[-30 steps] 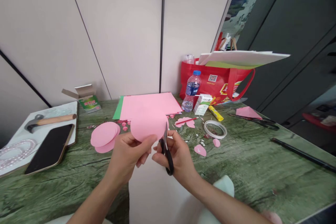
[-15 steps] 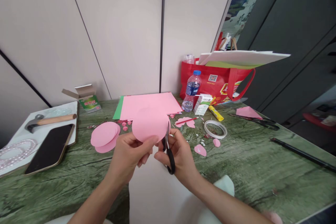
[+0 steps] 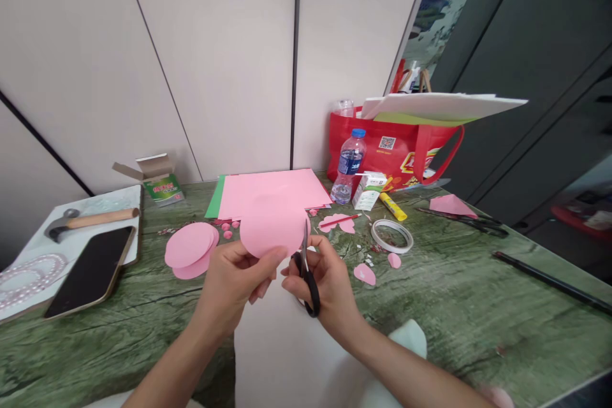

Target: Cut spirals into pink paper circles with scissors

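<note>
A round pink paper disc point(image 3: 270, 229) is pinched at its lower edge between the thumb and fingers of my left hand point(image 3: 243, 271). Black-handled scissors point(image 3: 310, 287) sit in my right hand point(image 3: 329, 280), blades pointing up at the disc's right edge. Whether the blades are closed on the paper is hard to make out. Behind the disc lies a stack of pink sheets point(image 3: 272, 185) with a green sheet point(image 3: 216, 197) under its left side. Several cut pink paper circles point(image 3: 189, 245) overlap on the table to the left of my left hand.
Left are a phone point(image 3: 93, 271), a hammer point(image 3: 95, 219) and a small open box point(image 3: 162, 185). At the right stand a water bottle point(image 3: 349, 166), a carton point(image 3: 370, 191) and a red bag point(image 3: 406, 146), with a tape roll point(image 3: 392, 236), a glue stick point(image 3: 393, 206) and a black rod point(image 3: 549, 280) nearby.
Barely anything differs: both hands keep their grips, and the disc and scissors have shifted only very slightly.
</note>
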`<state>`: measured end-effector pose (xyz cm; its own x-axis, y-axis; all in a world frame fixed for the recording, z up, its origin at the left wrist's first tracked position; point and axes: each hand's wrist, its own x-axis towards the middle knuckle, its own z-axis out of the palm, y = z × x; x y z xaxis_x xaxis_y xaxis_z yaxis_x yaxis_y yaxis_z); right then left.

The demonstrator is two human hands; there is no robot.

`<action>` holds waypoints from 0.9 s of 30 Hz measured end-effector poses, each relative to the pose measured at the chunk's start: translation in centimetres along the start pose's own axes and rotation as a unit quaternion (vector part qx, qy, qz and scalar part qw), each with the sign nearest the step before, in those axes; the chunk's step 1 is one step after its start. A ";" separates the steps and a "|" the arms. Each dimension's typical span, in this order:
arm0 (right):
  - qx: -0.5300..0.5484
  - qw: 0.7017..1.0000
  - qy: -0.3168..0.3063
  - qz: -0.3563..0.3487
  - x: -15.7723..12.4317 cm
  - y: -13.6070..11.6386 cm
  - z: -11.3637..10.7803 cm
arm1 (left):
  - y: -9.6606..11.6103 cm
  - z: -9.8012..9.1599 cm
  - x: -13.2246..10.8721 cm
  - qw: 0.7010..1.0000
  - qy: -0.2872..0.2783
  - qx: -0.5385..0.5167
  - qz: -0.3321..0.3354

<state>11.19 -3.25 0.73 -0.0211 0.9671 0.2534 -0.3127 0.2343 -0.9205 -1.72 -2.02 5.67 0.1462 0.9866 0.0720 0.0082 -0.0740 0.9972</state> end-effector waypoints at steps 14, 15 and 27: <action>0.024 0.999 0.006 0.046 -0.1 -0.6 0.2 | 0.3 -0.1 0.0 1.000 -0.002 -0.004 0.009; 0.024 0.999 0.005 0.049 -0.1 -0.6 0.2 | 0.3 -0.1 0.0 1.000 -0.001 -0.005 0.008; 0.013 0.998 -0.006 0.069 -0.3 -0.3 0.5 | 0.5 0.2 0.1 0.999 -0.001 -0.049 -0.012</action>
<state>10.81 -3.67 1.03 -0.0762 0.9888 0.1286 -0.3300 0.0967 -0.9390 -1.55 -1.98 6.19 0.1501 0.9875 0.0477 -0.0845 -0.0353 0.9958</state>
